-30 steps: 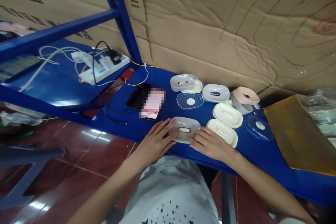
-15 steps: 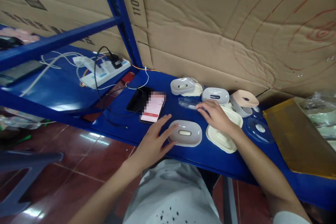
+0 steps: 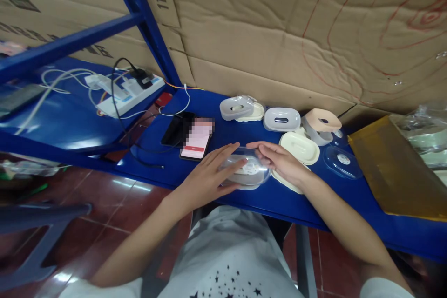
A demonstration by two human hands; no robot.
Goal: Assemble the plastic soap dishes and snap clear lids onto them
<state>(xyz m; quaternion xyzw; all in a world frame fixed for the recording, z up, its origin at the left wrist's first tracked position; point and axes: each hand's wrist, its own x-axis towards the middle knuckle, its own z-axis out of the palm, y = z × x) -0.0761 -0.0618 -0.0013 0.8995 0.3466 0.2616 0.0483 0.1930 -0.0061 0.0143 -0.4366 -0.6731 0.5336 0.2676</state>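
Note:
In the head view, a clear plastic lid [image 3: 259, 176] with a round pale sticker sits over an oval grey-white dish [image 3: 248, 187] at the table's front. My right hand [image 3: 287, 162] pinches the lid's right end between thumb and fingers. From the other side, my left hand [image 3: 206, 173] reaches across with fingers stretched out, touching the lid's left part. The lid covers most of the dish, so I cannot tell whether it is seated. Just right of my right hand lie a cream oval dish [image 3: 301, 147] and another cream piece [image 3: 289, 183], partly hidden by my wrist.
Along the back stand a grey-white oval container [image 3: 282, 120], a peach one [image 3: 323, 121] and a translucent one [image 3: 232, 109]. Another clear lid [image 3: 340, 163] lies near an open carton [image 3: 394, 181]. Leftward are a phone [image 3: 197, 137], cables and a power strip [image 3: 134, 98].
My right hand has brought the clear lid from behind the grey-white dish towards me and over it. My left hand has shifted slightly right onto the lid. The camera view has shifted a little.

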